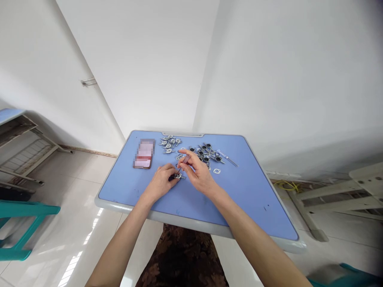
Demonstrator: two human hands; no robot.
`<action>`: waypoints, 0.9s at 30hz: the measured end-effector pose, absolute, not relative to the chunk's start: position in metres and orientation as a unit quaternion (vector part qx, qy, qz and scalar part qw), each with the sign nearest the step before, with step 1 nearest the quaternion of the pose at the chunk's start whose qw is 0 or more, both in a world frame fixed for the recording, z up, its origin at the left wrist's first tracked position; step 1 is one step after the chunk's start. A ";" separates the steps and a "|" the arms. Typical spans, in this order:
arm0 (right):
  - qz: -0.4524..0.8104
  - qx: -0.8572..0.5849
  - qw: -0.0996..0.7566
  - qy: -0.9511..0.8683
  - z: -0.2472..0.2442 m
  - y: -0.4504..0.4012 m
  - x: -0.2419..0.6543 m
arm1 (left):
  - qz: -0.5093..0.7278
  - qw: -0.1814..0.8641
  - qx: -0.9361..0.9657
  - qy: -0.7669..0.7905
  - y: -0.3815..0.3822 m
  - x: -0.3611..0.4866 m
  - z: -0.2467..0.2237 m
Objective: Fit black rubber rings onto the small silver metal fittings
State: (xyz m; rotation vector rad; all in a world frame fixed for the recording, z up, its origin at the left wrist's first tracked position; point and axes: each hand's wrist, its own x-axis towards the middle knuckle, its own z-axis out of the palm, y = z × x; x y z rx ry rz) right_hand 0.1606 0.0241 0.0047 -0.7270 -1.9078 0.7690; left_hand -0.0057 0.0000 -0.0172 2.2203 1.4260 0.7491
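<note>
My left hand [161,181] is closed on a small metal part [178,175], pinning it low over the blue desk [209,203]. In my right hand [197,171] is a small screwdriver [185,160] with a see-through handle, gripped between thumb and fingers. Its shaft points down at the metal part; whether the tip touches cannot be made out. Just beyond my hands lie several metal parts with black round centres [206,158]. A group of similar parts with pale faces [169,144] sits farther back on the left. A flat metal plate with a hole [217,171] rests right of my right hand.
A phone [145,153] lies at the desk's left side. A second screwdriver [227,157] lies right of the parts. White wall [167,79] stands behind the desk. A teal stool [26,211] is on the left floor, a beige metal frame [329,195] on the right.
</note>
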 end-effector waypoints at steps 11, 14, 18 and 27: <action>0.285 -0.299 0.479 -0.774 0.006 0.022 0.156 | 0.275 0.203 0.791 0.508 0.000 -0.005 -0.018; 0.283 -0.303 0.473 -0.778 0.006 0.023 0.157 | 0.272 0.202 0.791 0.509 0.000 -0.005 -0.018; 0.278 -0.301 0.467 -0.783 0.006 0.024 0.157 | 0.274 0.202 0.791 0.509 0.000 -0.005 -0.018; 0.257 -0.305 0.463 -0.792 0.006 0.023 0.157 | 0.270 0.200 0.793 0.508 0.000 -0.005 -0.017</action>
